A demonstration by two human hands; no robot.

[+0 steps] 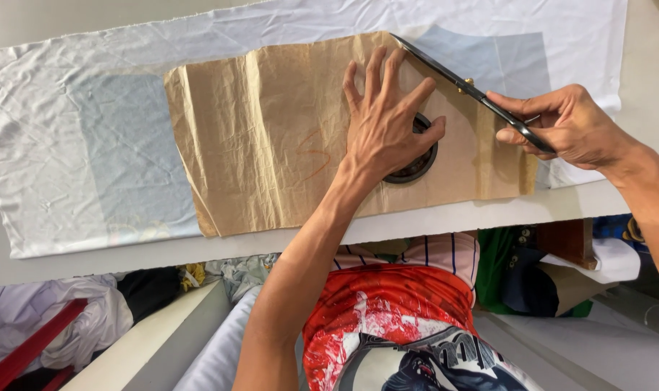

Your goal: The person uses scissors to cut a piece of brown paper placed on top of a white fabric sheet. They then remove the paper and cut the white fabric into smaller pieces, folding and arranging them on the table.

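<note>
- Head view: left hand [384, 123] flat, fingers spread — pinning brown paper pattern [271, 137] on white fabric [69, 145], desk [488, 210].
- Right hand [564, 124] gripping scissors [465, 88] at pattern's top edge — cut barely begun, most outline uncut.

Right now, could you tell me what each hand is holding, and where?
Right hand grips scissors by the handles; left hand only presses flat on brown paper pattern.

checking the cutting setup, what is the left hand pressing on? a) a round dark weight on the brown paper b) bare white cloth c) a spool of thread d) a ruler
a: the left hand lies spread over a round dark weight on the brown paper, while the right hand works the scissors along the paper's edge.
</note>
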